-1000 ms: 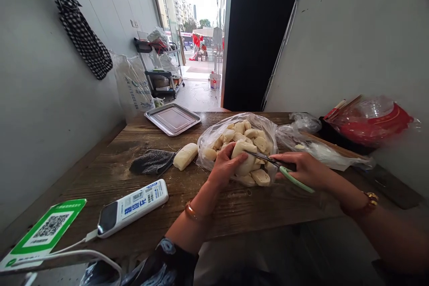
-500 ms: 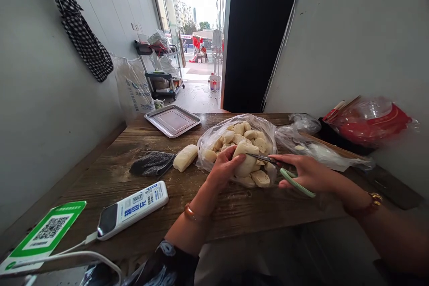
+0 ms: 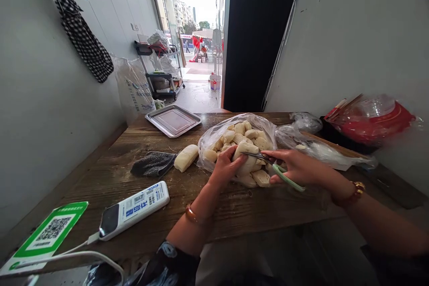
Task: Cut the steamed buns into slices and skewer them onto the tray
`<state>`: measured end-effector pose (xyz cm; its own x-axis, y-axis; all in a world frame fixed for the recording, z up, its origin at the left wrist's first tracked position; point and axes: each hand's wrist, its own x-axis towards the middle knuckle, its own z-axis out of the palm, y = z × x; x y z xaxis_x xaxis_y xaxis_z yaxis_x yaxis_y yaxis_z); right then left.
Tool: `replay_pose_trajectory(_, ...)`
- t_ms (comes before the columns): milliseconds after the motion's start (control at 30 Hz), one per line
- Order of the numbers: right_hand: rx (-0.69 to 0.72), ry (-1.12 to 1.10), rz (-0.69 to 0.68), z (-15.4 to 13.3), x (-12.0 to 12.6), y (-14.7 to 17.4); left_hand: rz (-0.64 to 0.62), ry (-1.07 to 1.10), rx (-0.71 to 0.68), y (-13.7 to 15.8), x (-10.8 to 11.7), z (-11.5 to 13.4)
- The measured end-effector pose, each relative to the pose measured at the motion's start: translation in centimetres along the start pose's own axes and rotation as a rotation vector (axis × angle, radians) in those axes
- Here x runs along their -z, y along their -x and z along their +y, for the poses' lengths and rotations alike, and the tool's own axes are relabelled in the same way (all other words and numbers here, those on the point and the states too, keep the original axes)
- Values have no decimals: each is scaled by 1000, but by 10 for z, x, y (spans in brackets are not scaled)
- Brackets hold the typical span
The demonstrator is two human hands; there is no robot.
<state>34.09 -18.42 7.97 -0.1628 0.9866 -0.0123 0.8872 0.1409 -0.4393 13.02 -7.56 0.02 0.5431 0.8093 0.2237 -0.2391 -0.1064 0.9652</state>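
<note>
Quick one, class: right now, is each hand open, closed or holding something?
Left hand: holding a pale bun-like piece.
Right hand: holding green-handled scissors, blades at that piece.

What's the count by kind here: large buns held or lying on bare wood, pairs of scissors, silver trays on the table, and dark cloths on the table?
Large buns: 2
Pairs of scissors: 1
Silver trays: 1
Dark cloths: 1
Total: 5

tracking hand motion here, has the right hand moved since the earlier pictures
Yes: judged against the metal tray, the right hand has shifted slightly left.
</note>
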Motion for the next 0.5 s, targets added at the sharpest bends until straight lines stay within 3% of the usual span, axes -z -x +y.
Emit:
replay_pose_trajectory(367, -69, -67, 93, 8, -11, 7, -37, 254, 66, -2, 4, -11)
replay_pose_trajectory(500, -75, -81, 45, 7, -3, 11, -62, 273, 100, -2, 4, -9)
